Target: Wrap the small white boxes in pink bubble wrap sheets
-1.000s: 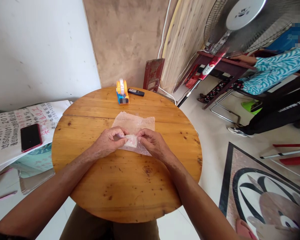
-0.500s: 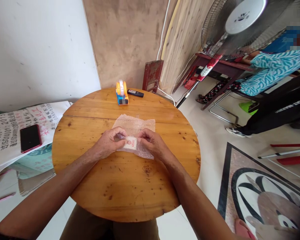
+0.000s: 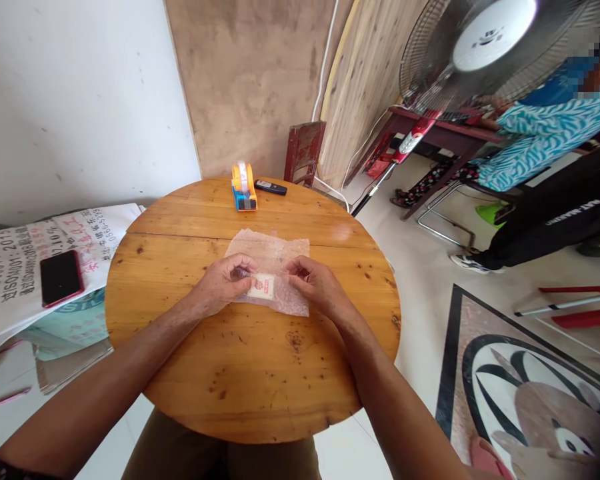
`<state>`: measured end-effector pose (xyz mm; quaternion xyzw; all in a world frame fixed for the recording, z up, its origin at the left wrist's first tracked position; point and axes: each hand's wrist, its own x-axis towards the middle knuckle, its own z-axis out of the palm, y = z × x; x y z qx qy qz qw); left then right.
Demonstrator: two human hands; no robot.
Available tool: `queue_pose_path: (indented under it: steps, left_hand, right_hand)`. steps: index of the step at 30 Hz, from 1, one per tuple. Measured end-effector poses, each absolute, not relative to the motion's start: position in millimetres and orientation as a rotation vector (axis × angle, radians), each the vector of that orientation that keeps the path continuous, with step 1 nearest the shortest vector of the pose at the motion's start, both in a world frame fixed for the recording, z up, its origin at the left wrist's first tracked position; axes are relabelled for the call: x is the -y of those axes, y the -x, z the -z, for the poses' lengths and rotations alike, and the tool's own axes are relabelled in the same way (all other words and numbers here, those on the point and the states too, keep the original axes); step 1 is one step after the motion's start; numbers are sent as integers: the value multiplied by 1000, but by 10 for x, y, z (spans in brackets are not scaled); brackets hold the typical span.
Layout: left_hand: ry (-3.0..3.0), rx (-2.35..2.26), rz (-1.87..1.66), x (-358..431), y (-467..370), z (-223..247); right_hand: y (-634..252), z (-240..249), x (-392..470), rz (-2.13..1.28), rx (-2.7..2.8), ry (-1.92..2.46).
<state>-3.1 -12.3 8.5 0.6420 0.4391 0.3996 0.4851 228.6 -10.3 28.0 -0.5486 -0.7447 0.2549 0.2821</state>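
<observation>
Round wooden worktop (image 3: 195, 373), both forearms reaching in over its near edge. Bubble wrap sheet (image 3: 273, 247) spread flat between and beyond the hands. On its near part, a small white packet (image 3: 262, 286) with red print, print side up, lying between the two hands, nearer the left. Left hand (image 3: 220, 283): fingers curled, thumb tip at the packet's left edge; cannot tell whether it pinches packet or wrap. Right hand (image 3: 317, 287): fingers bent, thumb and forefinger tips close together over the wrap, apart from the packet's right edge; cannot tell if film is caught between them. Beyond the hands, near the far rim: orange-and-blue tape dispenser (image 3: 244, 188) with a roll in it, black handheld device (image 3: 271, 187) just right of it. Well left of the left hand, off the worktop: red-edged smartphone (image 3: 61, 277) on printed white sheeting (image 3: 10, 287). Far right, beyond the right hand: pedestal fan (image 3: 495, 37), a seated person in blue-and-white patterned clothing (image 3: 555, 143) behind it.
</observation>
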Motion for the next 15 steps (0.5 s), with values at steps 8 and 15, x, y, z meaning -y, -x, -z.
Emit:
queue_pose_path:
  steps: [8, 15]
  left_hand:
    - [-1594, -1047, -990, 112, 39, -72]
    - [-1595, -1032, -1012, 82, 34, -23]
  right_hand:
    - [-1871, -671, 644, 89, 2404, 1202]
    - [-1765, -489, 601, 223, 2625, 1341]
